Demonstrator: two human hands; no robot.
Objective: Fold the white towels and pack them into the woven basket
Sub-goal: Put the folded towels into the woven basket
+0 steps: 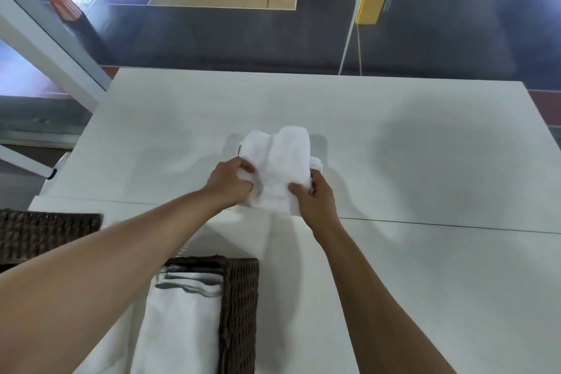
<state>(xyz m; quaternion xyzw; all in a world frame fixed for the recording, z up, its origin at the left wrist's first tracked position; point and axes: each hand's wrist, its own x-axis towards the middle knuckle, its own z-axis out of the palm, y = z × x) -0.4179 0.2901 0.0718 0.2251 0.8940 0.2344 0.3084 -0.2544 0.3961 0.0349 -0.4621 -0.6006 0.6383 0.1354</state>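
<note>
The woven basket [239, 313] at the desk's [425, 161] near edge is cut off by the picture's bottom, its left side hidden by the left forearm [106, 267]. The fingers of the right hand [315, 200] disappear behind the white towel [282, 161].

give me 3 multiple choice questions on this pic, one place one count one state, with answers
1. Where is the dark brown woven basket relative to the held white towel? A) nearer the person B) farther away C) on it
2. How many hands hold that towel? A) none B) one C) two
3. That basket is: A) empty B) holding folded white towels C) overturned
Answers: 1 A, it sits between the forearms; 2 C, left hand and right hand both pinch it; 3 B, towels show inside.
</note>
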